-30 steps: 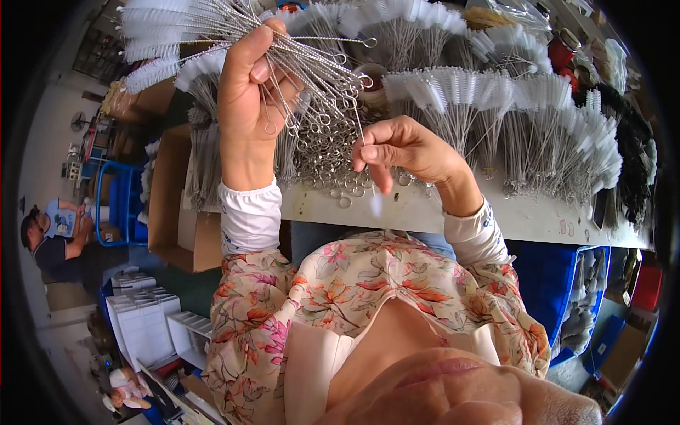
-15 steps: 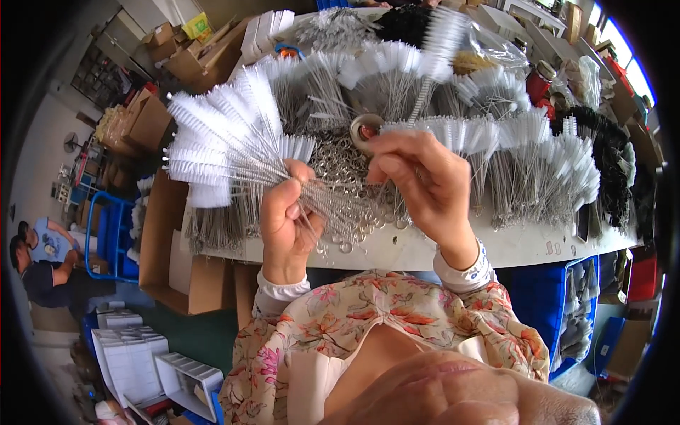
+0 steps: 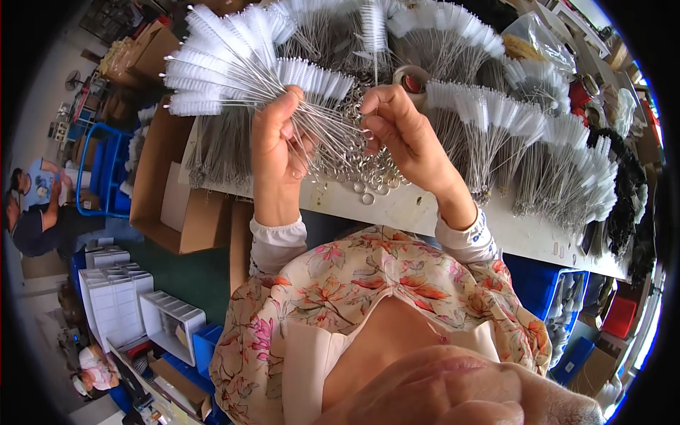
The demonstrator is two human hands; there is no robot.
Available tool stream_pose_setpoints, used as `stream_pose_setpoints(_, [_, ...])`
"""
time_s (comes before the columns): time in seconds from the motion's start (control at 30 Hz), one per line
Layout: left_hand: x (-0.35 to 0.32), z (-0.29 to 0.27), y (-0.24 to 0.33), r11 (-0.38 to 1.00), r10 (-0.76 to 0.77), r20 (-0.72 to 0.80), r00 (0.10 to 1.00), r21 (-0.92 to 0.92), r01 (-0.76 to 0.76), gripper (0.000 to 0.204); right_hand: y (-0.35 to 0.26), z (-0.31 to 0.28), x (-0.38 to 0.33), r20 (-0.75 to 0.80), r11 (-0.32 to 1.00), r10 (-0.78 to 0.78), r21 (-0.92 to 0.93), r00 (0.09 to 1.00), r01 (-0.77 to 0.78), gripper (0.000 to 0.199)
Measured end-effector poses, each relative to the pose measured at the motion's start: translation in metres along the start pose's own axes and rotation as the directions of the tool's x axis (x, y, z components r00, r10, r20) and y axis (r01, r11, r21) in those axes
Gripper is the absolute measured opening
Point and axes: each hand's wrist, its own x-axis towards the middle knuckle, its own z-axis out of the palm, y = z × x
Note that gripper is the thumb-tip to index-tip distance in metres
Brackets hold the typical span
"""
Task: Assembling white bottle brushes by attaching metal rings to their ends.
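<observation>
- Brush bunch (image 3: 244, 74): one, in the left hand (image 3: 274, 149) above the near edge of the white table (image 3: 453, 209), toward its left corner; its members overlap too much to count.
- Single brush (image 3: 372, 34): one, upright at the right hand (image 3: 414, 145), farther in from the near edge.
- Standing brushes: two main rows, a back row (image 3: 450, 42) and a front row (image 3: 524, 134), running toward the table's right end, too dense to count.
- Metal rings (image 3: 365, 177): one heap by the near edge, uncountable; one roll (image 3: 401, 73) sits just beyond the right hand.
- Bunch's look: white, cylindrical bristle heads fanned leftward; thin silvery wire stems crossing at the hand and finishing in round loops.
- Left grip: thumb pressed over the stems, fingers wrapped around them.
- Right grip: thumb and forefinger pinch the single brush's stem, the contact partly hidden by the fingers.
</observation>
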Motion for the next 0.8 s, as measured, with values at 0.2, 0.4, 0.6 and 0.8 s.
stream_pose_setpoints(0.2, [0.008,-0.015,0.004,0.983,0.095,0.040,0.995,-0.164,-0.087,0.013,0.004,0.007,-0.006,0.093,0.986,0.064,0.148,0.994,-0.077,0.013])
stream_pose_setpoints(0.4, [0.010,-0.017,0.007,0.975,0.124,0.189,0.974,-0.206,-0.084,0.014,0.015,0.003,-0.014,0.015,0.983,-0.048,0.179,0.999,0.044,0.015])
stream_pose_setpoints(0.6, [0.013,-0.015,0.006,0.975,0.183,0.137,0.974,-0.154,-0.162,0.015,0.021,0.000,-0.017,-0.087,0.978,-0.077,0.185,0.993,0.092,0.038])
stream_pose_setpoints(0.8, [0.014,-0.019,0.007,0.979,0.196,0.118,0.974,-0.085,-0.187,0.015,0.020,-0.001,-0.016,-0.170,0.979,0.027,0.203,0.985,0.008,0.068])
